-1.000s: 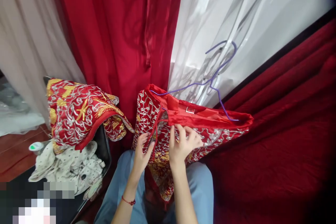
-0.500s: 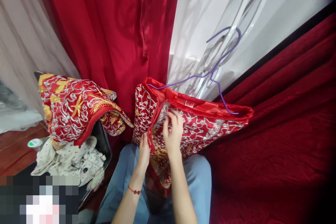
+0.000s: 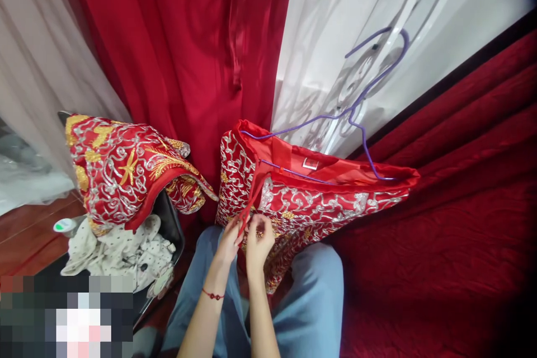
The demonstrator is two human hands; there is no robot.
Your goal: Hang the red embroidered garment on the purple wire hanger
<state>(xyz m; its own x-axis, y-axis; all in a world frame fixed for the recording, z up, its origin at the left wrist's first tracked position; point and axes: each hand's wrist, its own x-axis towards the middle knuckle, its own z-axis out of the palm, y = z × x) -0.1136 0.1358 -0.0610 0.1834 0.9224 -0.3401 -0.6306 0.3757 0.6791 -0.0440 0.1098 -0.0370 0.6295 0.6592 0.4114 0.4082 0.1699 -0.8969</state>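
A red skirt (image 3: pixel 335 201) with silver and gold embroidery hangs in front of my knees on a purple wire hanger (image 3: pixel 312 118). Its red satin waistband is spread and shows a small white label (image 3: pixel 310 163) inside. Narrow red ties (image 3: pixel 250 201) run down from the waistband at the side opening. My left hand (image 3: pixel 230 239) is closed on the lower part of these ties. Close beside it, my right hand (image 3: pixel 260 239) has its fingers curled into a pinch in front of the skirt; what is between the fingertips is hidden.
On the left, a matching embroidered red garment (image 3: pixel 121 170) drapes over a black chair (image 3: pixel 175 224). A dotted white cloth (image 3: pixel 121 251) and a container with a white lid (image 3: pixel 65 226) are on the seat. Red curtains (image 3: pixel 188 39) and sheer white curtains (image 3: pixel 331 28) stand behind.
My right hand has come down from the top of the side opening to beside my left hand, and its fingers have curled in. The waistband opening and label show more fully.
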